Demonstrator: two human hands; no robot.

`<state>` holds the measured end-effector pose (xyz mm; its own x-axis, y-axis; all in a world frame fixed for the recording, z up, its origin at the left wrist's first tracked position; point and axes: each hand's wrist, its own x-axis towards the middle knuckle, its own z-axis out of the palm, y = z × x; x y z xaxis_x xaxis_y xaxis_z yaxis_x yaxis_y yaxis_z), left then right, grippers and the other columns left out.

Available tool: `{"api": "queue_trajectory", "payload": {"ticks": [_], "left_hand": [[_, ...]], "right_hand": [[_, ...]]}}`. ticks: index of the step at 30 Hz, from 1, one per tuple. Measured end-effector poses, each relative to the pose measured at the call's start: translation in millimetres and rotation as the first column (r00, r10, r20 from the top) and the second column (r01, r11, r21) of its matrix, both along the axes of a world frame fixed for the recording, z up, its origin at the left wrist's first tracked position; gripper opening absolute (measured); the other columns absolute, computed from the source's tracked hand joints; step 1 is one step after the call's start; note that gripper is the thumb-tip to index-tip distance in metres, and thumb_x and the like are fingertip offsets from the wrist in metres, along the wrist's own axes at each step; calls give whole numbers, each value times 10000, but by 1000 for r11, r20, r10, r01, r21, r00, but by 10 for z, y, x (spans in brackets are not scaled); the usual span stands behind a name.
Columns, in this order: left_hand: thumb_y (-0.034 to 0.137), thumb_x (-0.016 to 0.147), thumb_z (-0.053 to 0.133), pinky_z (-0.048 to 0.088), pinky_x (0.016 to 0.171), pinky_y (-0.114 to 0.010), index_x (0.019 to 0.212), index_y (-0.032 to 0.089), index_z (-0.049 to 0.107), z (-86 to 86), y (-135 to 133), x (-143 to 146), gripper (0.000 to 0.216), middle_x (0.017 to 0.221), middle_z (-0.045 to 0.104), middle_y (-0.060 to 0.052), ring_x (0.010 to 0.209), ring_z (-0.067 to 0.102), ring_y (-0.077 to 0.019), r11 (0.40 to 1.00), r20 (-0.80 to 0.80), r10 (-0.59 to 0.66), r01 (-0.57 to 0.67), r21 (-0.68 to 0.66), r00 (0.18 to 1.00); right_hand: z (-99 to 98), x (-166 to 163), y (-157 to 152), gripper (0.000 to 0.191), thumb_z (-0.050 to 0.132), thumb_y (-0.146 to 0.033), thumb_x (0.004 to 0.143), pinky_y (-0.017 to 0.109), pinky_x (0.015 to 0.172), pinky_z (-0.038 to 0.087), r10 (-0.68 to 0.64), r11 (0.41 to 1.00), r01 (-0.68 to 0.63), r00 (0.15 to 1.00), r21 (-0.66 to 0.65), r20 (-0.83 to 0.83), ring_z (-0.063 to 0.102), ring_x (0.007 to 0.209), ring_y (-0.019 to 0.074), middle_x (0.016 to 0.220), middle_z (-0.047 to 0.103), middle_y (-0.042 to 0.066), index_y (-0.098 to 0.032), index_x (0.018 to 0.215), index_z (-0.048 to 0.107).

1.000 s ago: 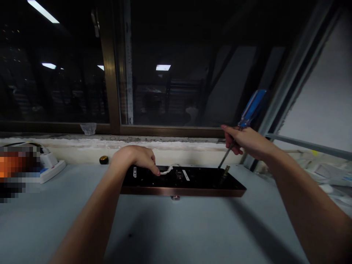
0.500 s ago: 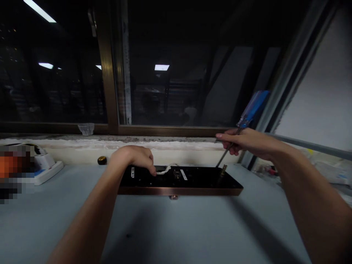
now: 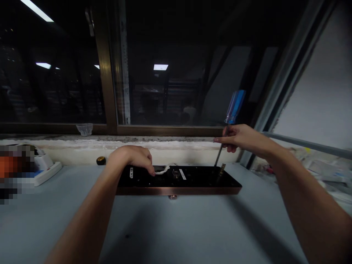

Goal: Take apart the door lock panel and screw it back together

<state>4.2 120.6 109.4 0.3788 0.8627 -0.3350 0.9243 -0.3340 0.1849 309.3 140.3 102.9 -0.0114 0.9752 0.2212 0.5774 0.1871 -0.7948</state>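
A long black plate with a copper-coloured side (image 3: 192, 179) rests on the blue-grey table. My left hand (image 3: 134, 159) is closed at its far left part, thumb on the black face beside a braided white cable (image 3: 164, 170); the other fingertips are hidden. My right hand (image 3: 236, 137) pinches the shaft of a screwdriver with a clear blue handle (image 3: 235, 106). The handle points up, and the tip meets the plate's back right part. Close to the tip, a brass-coloured post (image 3: 222, 168) stands up from the plate.
A black and gold round cap (image 3: 101, 160) lies at the table's back. A clear plastic cup (image 3: 84, 129) sits on the window sill. At the left is a white power strip (image 3: 48, 173); at the far right are plastic bags (image 3: 324, 172).
The screwdriver has swung from a rightward lean to nearly upright, its handle moving left. My right hand shifted slightly with it. My left hand stays on the plate.
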Motion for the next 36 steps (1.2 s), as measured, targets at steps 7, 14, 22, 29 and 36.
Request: {"api": "queue_trajectory", "payload": {"ticks": [7,14,22,29,36], "left_hand": [[536,545,598,424,686,-268,942,239,649,-9,22,-10,499,965,664,-32,870,587,-220,1000,-2,2,-2,3,1000],[520,559,593,422,666,-268,938,227,653,8,-7,9,483,951,666,-36,863,584,-224,1000,-9,-4,4,16,1000],[525,569,593,421,703,-281,952,219,646,3,17,11,493,957,659,-44,880,578,-227,1000,-12,-22,22,9,1000],[554,601,559,417,753,-292,1035,223,612,18,-27,18,549,1074,623,-67,950,554,-240,999,-40,-39,40,17,998],[495,708,477,378,856,-289,1206,216,499,214,-376,-106,571,1243,539,-63,1055,515,-226,983,16,13,-16,184,1000]], "right_hand": [[-18,63,-74,288,678,-249,642,244,488,488,136,988,-145,978,-47,-159,578,503,98,772,653,44,-182,862,504],[42,52,-86,260,752,-254,548,207,416,434,41,999,-42,999,-11,-33,546,450,95,499,591,18,-136,628,535],[50,18,-72,315,767,-321,524,242,467,472,86,996,-86,996,-2,-22,573,487,115,525,600,8,-151,646,532],[98,25,-91,240,723,-287,603,239,455,462,13,993,-4,997,118,-76,537,447,90,550,611,13,-139,701,562],[283,-59,-255,109,680,-162,633,243,435,448,21,876,186,907,445,-420,553,423,97,487,588,-14,-177,650,574]]}}
